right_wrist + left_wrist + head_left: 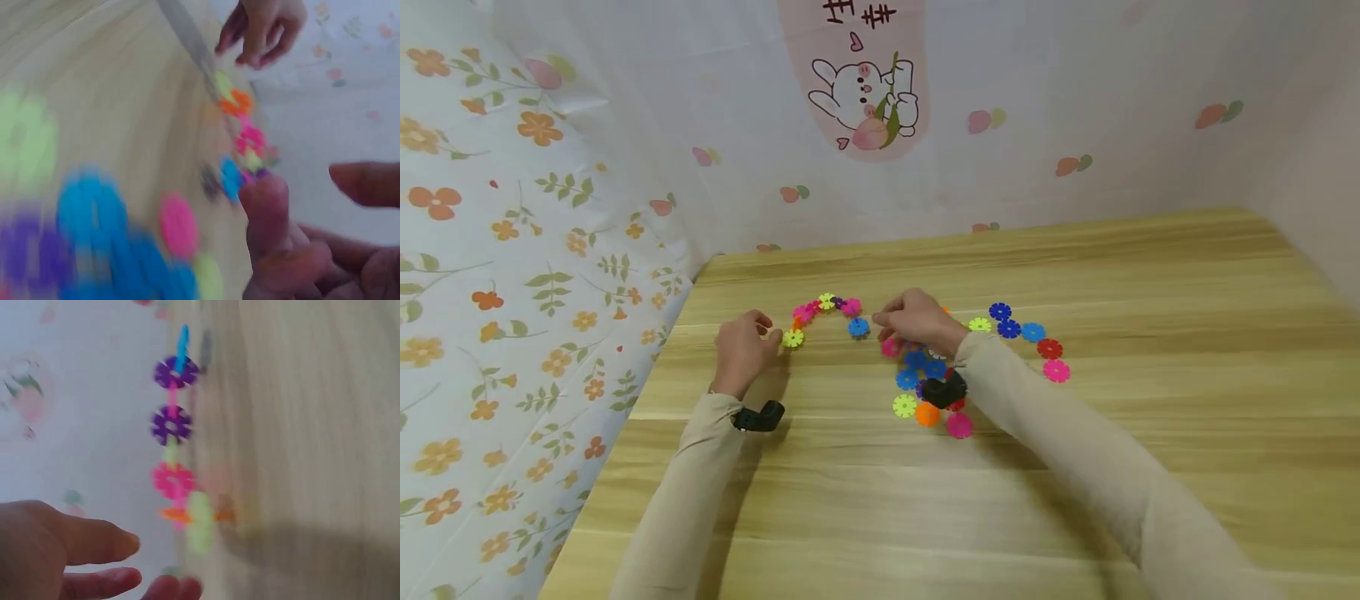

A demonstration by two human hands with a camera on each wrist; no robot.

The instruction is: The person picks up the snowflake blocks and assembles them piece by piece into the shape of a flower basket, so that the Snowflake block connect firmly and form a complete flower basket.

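A chain of interlocked plastic snowflake discs (803, 314) stands in an arch on the table, in yellow-green, orange, pink, purple and blue. My left hand (745, 350) is beside its yellow-green end disc (793, 338); in the left wrist view a gap shows between the fingers (103, 540) and the chain (172, 425). My right hand (917, 321) hovers just right of the blue end disc (858, 327), over the loose discs. In the right wrist view its thumb and fingers (265, 206) stand apart with nothing between them. Neither hand holds anything.
Loose snowflake discs lie under and around my right forearm, among them a yellow-green one (905, 406), an orange one (927, 414) and a pink one (959, 426). More discs, such as a red one (1050, 348), lie farther right. Patterned cloth (730, 125) hangs behind the wooden table (820, 517).
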